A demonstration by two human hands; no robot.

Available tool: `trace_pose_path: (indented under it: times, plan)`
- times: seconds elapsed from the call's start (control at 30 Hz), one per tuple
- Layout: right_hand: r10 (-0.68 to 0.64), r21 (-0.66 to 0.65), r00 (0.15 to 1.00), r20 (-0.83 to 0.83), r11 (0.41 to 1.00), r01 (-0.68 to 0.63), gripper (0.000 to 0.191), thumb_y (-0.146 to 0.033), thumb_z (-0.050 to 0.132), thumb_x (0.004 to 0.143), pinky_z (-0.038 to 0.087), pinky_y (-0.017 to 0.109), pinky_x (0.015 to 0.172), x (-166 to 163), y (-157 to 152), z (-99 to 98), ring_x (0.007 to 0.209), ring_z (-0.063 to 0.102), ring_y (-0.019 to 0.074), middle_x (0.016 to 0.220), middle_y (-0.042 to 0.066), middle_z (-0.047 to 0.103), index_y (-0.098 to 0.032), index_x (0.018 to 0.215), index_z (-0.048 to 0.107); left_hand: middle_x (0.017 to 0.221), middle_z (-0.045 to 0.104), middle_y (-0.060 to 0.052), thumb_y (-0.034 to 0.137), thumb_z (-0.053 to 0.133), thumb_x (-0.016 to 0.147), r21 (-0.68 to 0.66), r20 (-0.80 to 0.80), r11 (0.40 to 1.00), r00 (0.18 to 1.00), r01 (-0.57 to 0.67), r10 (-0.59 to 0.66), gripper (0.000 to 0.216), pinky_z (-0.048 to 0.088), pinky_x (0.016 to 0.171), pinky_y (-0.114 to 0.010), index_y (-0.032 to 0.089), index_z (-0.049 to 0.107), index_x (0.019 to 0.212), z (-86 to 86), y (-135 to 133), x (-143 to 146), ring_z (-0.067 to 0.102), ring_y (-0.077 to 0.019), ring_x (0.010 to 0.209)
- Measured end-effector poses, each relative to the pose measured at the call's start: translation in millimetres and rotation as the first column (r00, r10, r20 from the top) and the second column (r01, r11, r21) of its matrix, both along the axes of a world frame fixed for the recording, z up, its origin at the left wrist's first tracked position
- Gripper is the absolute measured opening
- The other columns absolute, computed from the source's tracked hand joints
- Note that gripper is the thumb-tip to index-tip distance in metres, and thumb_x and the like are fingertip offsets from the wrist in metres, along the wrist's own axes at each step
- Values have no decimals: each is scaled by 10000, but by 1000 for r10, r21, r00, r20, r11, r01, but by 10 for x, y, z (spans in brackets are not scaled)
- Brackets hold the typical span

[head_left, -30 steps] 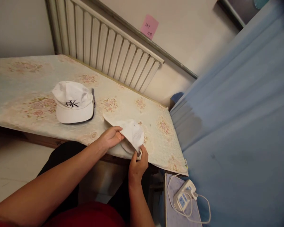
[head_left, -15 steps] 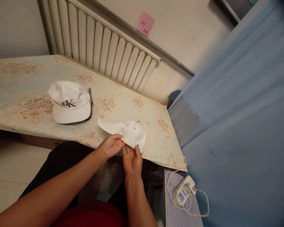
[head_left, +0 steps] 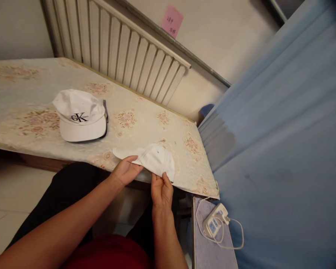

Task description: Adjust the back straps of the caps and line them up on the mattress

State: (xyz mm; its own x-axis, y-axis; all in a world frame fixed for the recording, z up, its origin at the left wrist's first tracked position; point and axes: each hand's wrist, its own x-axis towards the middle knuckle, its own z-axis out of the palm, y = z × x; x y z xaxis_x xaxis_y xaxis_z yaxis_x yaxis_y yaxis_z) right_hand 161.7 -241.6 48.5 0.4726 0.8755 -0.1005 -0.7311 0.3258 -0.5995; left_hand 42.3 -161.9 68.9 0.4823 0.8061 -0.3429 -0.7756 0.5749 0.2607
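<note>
A white baseball cap [head_left: 156, 158] is held low over the front edge of the bed, its brim pointing left. My left hand [head_left: 127, 171] grips the cap's lower edge near the brim, thumb on top. Farther right, my right hand [head_left: 161, 188] pinches the same edge between thumb and fingers, which are partly hidden under the fabric. To the left, a second white cap [head_left: 80, 116] with dark letters on its front rests on the bed, brim toward me. Something dark shows beneath and behind that cap.
The bed [head_left: 140, 130] has a flowered cover. Behind it runs a pale radiator [head_left: 120, 52] below a pink note [head_left: 172, 21]. A blue curtain [head_left: 280, 130] hangs on the right. A white power strip [head_left: 215, 221] with a looped cable lies on a small stand [head_left: 210, 257].
My hands have moved apart along the cap's edge, the left going left and the right going right. The cap's crown looks more spread out. The view has shifted slightly.
</note>
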Motion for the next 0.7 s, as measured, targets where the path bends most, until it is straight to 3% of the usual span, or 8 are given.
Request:
trace_pose_path:
  times: [0.43,0.7]
  plan:
    - [-16,-19,1000,15,1000,16,579,-100,602,782,389,539,1170,91,96,-50,1317,563,231,1378,61,639,-235,1342,552,1198,707,-161,25,431,819,-18,46,994,993,-106,106,593,589,952,-418,73,476,1409,-58,179,-164,683,-286,1113]
    - [-4,43,999,41,999,2,542,-170,589,838,359,520,1186,-16,337,51,1317,564,227,1395,55,626,-248,1371,529,1260,687,-150,-8,429,805,132,24,991,1000,-7,4,678,500,1062,-453,81,420,1477,-87,200,-84,652,-288,1170]
